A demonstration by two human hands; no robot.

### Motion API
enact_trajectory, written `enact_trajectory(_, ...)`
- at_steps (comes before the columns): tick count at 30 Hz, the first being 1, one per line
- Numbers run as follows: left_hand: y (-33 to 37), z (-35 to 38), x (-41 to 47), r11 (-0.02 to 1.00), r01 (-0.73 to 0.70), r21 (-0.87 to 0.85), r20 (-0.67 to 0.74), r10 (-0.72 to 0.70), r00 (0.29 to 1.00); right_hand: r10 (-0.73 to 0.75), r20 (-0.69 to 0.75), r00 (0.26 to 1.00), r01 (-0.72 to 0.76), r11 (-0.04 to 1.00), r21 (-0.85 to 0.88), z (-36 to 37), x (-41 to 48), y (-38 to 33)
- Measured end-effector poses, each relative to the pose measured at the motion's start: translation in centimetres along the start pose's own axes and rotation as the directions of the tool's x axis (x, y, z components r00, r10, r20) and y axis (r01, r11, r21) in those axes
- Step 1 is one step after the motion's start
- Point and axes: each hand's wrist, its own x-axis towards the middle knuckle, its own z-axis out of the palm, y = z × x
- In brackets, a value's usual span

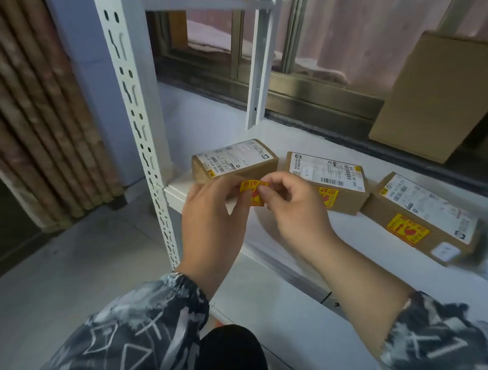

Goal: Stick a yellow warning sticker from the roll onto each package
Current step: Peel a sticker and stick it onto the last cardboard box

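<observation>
From the head camera, the left hand (215, 211) and right hand (290, 204) together pinch one yellow warning sticker (252, 191), held in the air just before the left package (233, 161) on the white shelf (348, 234). The middle package (327, 181) and right package (423, 218) each bear a yellow sticker on the side.

I see three packages in a row on the shelf (362, 246): the left package (233, 161), the middle package (326, 181) and the right package (423, 218). A big box (442, 97) leans behind them, to the right. Both hands (215, 211) (293, 205) hold a sticker (252, 192) in front of the left package.
</observation>
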Motion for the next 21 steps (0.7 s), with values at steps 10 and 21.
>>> enact_trajectory(10,-1.7,1.0,1.4,0.937,-0.037,0.347,0.018,0.033,0.999,-0.035,-0.048,0.998,0.028,0.99,-0.139,1.7,2.6,2.0)
enact_trajectory(21,-3.0,0.9,2.4,0.973,-0.033,0.227,0.053,0.022,0.998,-0.075,-0.086,0.993,0.055,0.974,-0.219,2.5,2.5,2.5)
